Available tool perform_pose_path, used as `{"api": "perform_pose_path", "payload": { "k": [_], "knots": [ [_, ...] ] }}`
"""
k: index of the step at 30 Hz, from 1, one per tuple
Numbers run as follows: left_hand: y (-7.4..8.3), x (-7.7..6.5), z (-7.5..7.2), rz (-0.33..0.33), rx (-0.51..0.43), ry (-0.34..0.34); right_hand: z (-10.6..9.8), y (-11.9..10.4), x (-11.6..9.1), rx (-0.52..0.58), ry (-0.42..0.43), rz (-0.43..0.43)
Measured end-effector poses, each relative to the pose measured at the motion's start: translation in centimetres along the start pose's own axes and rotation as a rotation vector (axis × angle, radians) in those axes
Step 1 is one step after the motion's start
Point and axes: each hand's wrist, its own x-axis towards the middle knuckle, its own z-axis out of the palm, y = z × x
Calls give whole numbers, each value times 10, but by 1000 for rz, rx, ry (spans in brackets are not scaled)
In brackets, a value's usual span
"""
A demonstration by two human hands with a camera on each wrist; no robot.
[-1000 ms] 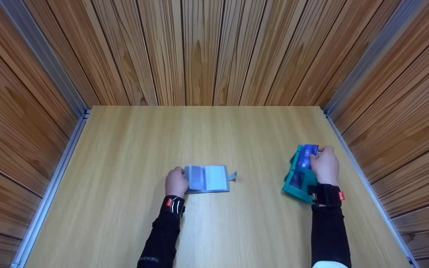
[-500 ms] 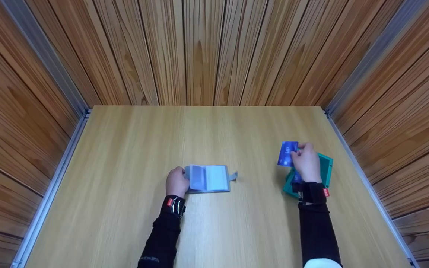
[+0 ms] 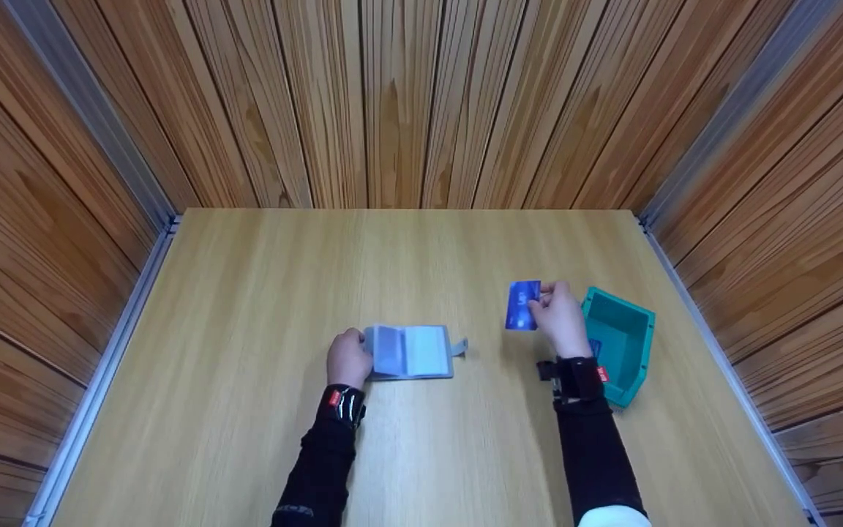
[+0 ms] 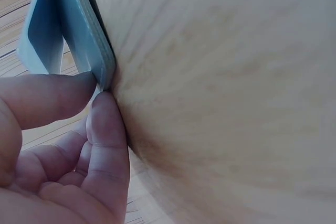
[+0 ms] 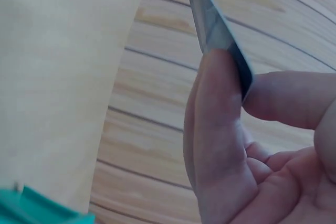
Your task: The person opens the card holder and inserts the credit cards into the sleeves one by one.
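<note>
A light-blue card holder (image 3: 427, 351) lies spread open on the table, its strap pointing right. My left hand (image 3: 349, 359) pinches its left edge between thumb and fingers; the left wrist view shows the thumb on the cover (image 4: 86, 30) and a fingertip beneath its edge. Held above the table, a blue card (image 3: 522, 305) with pale lettering is pinched at its right edge by my right hand (image 3: 560, 319). The right wrist view has this card (image 5: 214, 27) nearly edge-on between thumb and fingers. Right of that hand stands a teal bin (image 3: 625, 344), partly behind the wrist.
Inside the bin, at its left side, a bit of another dark-blue item (image 3: 595, 347) shows. Wood-plank walls (image 3: 392, 102) enclose the wooden table (image 3: 260, 293) at the back and both sides, with metal rails along the side edges.
My right hand has drawn the blue card up out of the teal bin and carried it left. The bin has settled from its tilt. My left hand and the card holder stay put.
</note>
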Motion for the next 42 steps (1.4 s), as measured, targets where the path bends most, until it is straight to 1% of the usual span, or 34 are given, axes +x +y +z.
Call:
{"api": "perform_pose_path", "payload": {
  "k": [2, 8, 14, 16, 23, 30, 34, 38, 42],
  "knots": [
    [0, 0, 0, -5, -2, -1, 8, -2, -1, 1, -10, -13],
    [-2, 0, 1, 25, 9, 11, 28, -12, -4, 23, -43, -44],
    [-1, -2, 1, 45, 20, 25, 48, -23, -7, 87, -99, -14],
    [-1, -2, 1, 46, 23, 28, 55, -27, -9, 101, -113, -10],
    [-1, -2, 0, 32, 13, 18, 77, -34, -15, 93, -141, -50],
    [-1, -2, 0, 25, 7, 16, 97, -40, -18, 111, -182, -16],
    [-1, -2, 0, 32, 6, 21, 108, -41, -20, 103, -200, -21],
    [-1, -2, 0, 32, 5, 16, 118, -43, -24, 87, -216, -51],
    [-2, -2, 0, 34, 11, 18, 128, -44, -26, 84, -218, -102]
  ]
}}
